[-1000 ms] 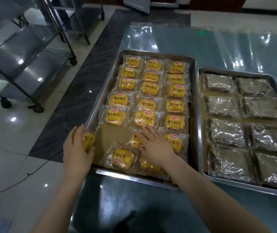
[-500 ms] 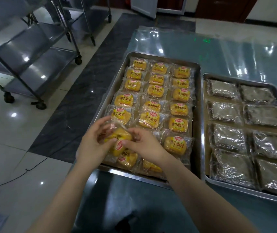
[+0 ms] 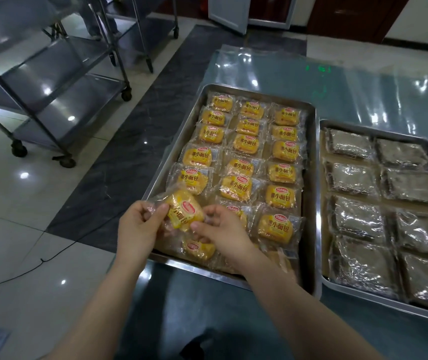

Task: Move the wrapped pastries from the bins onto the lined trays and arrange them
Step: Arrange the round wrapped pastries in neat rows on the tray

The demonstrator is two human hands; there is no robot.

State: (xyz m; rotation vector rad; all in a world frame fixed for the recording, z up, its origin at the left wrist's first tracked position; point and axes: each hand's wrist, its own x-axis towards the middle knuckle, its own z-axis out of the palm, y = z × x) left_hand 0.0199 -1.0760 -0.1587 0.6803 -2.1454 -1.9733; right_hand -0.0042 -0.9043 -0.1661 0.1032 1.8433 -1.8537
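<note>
A steel tray (image 3: 310,178) lined with brown paper holds several yellow wrapped pastries in three rows. Over its near left corner I hold one yellow wrapped pastry (image 3: 185,210) tilted in the air. My left hand (image 3: 137,229) pinches the wrapper's left end and my right hand (image 3: 220,233) pinches its right end. Below it another yellow pastry (image 3: 198,249) lies loose at the tray's front edge, partly hidden by my hands.
A second steel tray (image 3: 323,278) to the right carries several dark pastries in clear wrap. Both trays rest on a plastic-covered table (image 3: 272,71). Wheeled steel racks (image 3: 51,81) stand on the tiled floor at left, with a black cable (image 3: 38,263) nearby.
My left hand came in from the tray's left rim with a pastry. My right hand lifted off the front pastries and took the wrapper's other end; the pastry now sits higher, label up.
</note>
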